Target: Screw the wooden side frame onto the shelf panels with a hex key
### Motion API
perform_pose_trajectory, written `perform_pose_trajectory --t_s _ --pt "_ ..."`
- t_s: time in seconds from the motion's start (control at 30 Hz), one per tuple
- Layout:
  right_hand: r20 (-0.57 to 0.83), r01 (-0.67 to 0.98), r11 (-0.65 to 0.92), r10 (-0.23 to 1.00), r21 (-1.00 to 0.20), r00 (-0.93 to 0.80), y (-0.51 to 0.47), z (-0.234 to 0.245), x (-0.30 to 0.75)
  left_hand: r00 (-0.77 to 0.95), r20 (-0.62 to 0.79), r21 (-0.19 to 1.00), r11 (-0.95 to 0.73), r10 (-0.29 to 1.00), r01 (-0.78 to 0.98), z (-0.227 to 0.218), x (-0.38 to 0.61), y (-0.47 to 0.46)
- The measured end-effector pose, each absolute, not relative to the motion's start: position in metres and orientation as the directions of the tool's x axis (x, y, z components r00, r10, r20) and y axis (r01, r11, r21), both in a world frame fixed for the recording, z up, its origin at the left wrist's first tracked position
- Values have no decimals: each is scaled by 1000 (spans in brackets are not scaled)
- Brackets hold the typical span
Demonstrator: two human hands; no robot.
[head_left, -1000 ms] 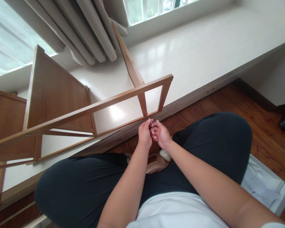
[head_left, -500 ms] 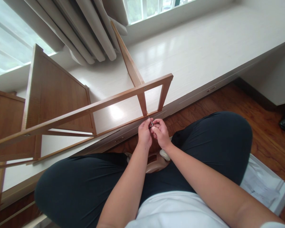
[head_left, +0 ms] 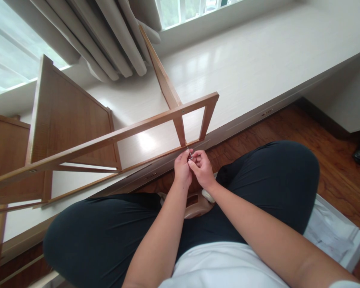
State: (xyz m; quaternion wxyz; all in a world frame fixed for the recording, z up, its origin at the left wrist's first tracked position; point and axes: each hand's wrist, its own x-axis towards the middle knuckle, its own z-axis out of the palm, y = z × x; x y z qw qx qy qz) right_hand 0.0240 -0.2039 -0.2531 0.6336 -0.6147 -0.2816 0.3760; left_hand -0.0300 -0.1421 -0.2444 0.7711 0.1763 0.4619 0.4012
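A small L-shaped metal hex key (head_left: 190, 154) points up at the lower rail of a wooden shelf frame (head_left: 138, 130), just below the joint of an upright. My left hand (head_left: 182, 167) pinches the key close to that rail, thumb and fingers closed. Against the key's bent end, my right hand (head_left: 204, 170) has its thumb and curled fingers; the exact contact is partly hidden. Whether the key's tip sits in a screw is too small to tell. A wooden crosspiece (head_left: 163, 80) runs back from the frame, and a wooden panel (head_left: 72, 116) stands farther left.
The frame rests on a long white ledge (head_left: 258, 60) under the windows. Grey curtains (head_left: 108, 36) hang behind it. Between my legs is a brown plastic stool (head_left: 198, 206). A white box lid (head_left: 333, 236) with papers lies on the wooden floor (head_left: 324, 160) at right.
My right hand's fingers have shifted slightly at the bent end of the hex key, exposing more of it. My left hand and the wooden frame stay nearly still.
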Motion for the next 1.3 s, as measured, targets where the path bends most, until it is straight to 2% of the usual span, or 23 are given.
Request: perform_pose_trajectory --t_s 0.7,1.0,1.3 --pt "-46 21 -74 794 -997 606 -204 -248 25 249 -588 632 629 770 -452 -239 -29 -140" --pt "-5 148 -113 811 -983 585 -204 -249 25 250 -596 621 635 763 -459 -239 -29 -140" --pt "4 165 -115 809 -980 588 -203 -250 26 240 -601 616 633 762 -468 -238 -29 -140"
